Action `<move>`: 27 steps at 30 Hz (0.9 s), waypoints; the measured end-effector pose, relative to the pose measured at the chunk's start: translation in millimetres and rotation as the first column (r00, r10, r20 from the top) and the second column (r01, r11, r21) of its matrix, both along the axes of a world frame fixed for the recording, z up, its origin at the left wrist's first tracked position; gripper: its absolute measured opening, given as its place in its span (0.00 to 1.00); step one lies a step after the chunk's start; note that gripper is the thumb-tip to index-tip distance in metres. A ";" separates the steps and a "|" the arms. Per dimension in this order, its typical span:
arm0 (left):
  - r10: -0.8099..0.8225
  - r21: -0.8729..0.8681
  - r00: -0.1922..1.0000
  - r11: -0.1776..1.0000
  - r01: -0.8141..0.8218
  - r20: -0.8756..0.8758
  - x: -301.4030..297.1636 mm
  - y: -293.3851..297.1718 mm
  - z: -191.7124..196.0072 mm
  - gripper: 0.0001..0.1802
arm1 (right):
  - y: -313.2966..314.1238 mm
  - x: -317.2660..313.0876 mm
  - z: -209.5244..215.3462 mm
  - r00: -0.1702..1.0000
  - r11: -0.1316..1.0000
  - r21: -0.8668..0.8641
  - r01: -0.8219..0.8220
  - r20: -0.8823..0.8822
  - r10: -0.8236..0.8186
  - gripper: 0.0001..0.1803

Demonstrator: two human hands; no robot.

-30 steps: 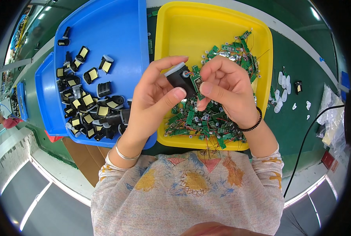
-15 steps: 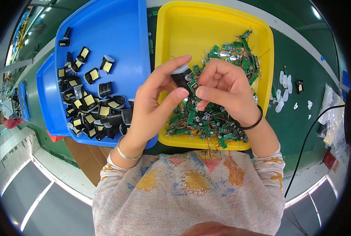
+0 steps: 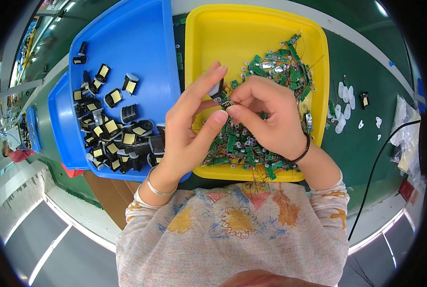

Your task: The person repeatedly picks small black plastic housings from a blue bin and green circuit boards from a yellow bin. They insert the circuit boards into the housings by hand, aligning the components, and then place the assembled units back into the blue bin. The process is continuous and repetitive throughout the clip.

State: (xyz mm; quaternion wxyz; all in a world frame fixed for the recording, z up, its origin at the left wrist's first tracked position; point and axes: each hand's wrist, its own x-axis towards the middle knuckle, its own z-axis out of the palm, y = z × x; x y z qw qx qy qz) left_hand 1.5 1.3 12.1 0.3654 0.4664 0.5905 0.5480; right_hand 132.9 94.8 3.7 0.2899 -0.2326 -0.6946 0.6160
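Small green board [image 3: 224,101], held up between the two hands, edge-on enough that I can't read its far side; its right end is covered by fingertips. Black case [image 3: 217,89] just up and left of it, mostly hidden behind the left fingers, only the pale end and a dark bit showing; whether board sits inside or against it, can't tell from here. Left hand [image 3: 187,122]: thumb and fingers bent round the case, moderately spread, gripping it. Right hand [image 3: 271,115]: thumb and forefinger pinched on the board's right end, other fingers curled, partly out of sight. Both over the yellow tray [image 3: 218,40], above a tangled heap of boards [image 3: 244,148], partly blocked by the right hand. Left: blue tray [image 3: 141,52] with black cases [image 3: 109,126], top edge cut off. Far right: white pads [image 3: 346,98], clear plastic bag [image 3: 406,122], blurry toward the rim
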 end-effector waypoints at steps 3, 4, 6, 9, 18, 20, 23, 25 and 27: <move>-0.022 0.063 0.999 0.998 0.020 0.029 -0.6 0.0 -2.8 0.23 | -0.5 -0.6 -3.1 0.996 0.894 0.445 0.058 0.038 -0.083 0.06; -0.032 0.078 0.997 0.997 0.026 0.075 -1.2 -0.7 -4.6 0.23 | -1.3 -0.3 -2.5 0.996 0.868 0.493 0.052 0.042 -0.084 0.07; -0.029 0.086 0.992 0.996 0.019 0.120 -1.3 -1.4 -5.3 0.21 | -3.8 0.0 -0.9 0.995 0.810 0.586 0.037 0.050 -0.082 0.07; 0.000 0.059 0.992 0.998 -0.007 0.125 0.0 -1.9 -4.3 0.19 | -4.7 -0.3 0.0 0.996 0.769 0.640 0.017 0.060 -0.072 0.06; -0.019 0.012 0.988 1.000 0.017 0.155 -4.4 -3.7 0.3 0.21 | -2.1 0.5 -1.1 0.999 0.950 0.311 -0.018 0.042 0.005 0.06; -0.012 -0.002 0.995 1.000 0.012 0.101 -4.3 -2.9 3.0 0.21 | -2.2 1.2 -3.2 0.999 0.999 0.010 -0.049 -0.013 0.049 0.06; -0.027 -0.059 0.986 0.998 0.037 0.163 -7.8 -1.7 6.2 0.21 | 0.9 3.0 -3.1 0.988 0.939 -0.314 -0.144 -0.094 0.120 0.05; -0.072 -0.031 0.986 0.997 0.077 0.148 -12.8 -2.4 3.8 0.23 | 2.6 3.0 -2.1 0.980 0.886 -0.420 -0.194 -0.133 0.151 0.04; -0.108 0.014 0.976 0.994 0.107 0.191 -13.7 -3.5 3.0 0.27 | 2.5 2.3 -1.1 0.975 0.856 -0.470 -0.216 -0.154 0.161 0.04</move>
